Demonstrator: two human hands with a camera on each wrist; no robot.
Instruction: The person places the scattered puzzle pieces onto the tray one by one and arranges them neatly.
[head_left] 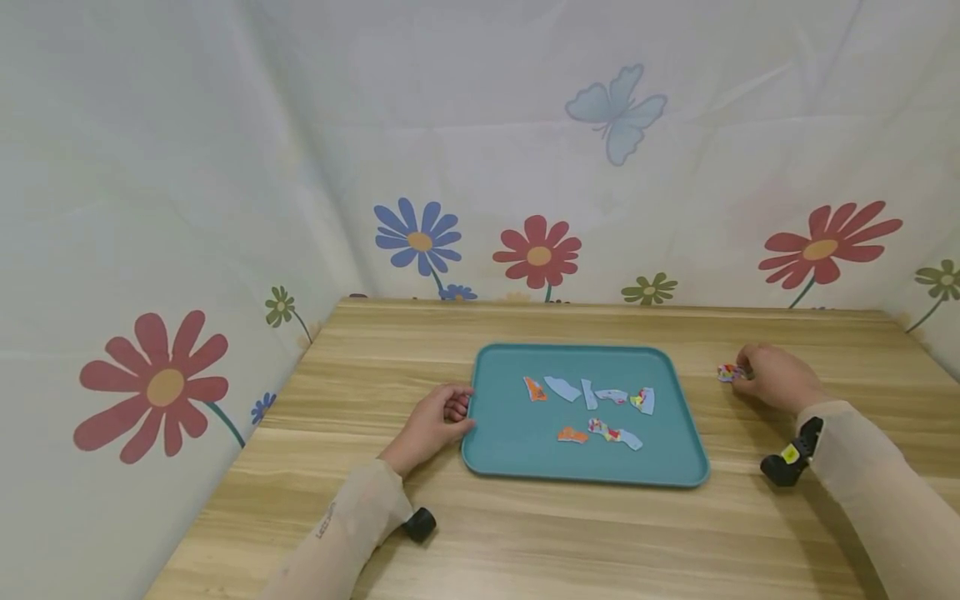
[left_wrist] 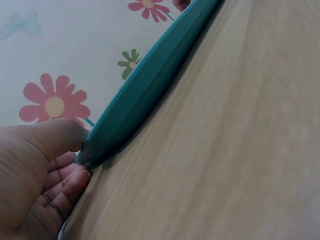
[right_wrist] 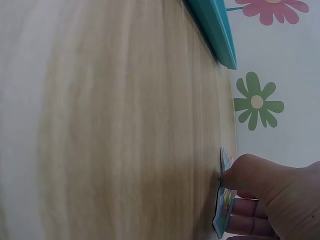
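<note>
A teal tray lies on the wooden table with several irregular flat jigsaw puzzle pieces on it. Among them are a plain pale piece, an orange one and a multicoloured one. My left hand grips the tray's left rim, its thumb and curled fingers at the edge in the left wrist view. To the right of the tray, my right hand pinches a colourful puzzle piece at the table surface. In the right wrist view the thumb covers part of that puzzle piece.
The wooden table runs back to a pale curtain printed with flowers and a butterfly. A black wrist device sits on the right sleeve, and another black device on the left one.
</note>
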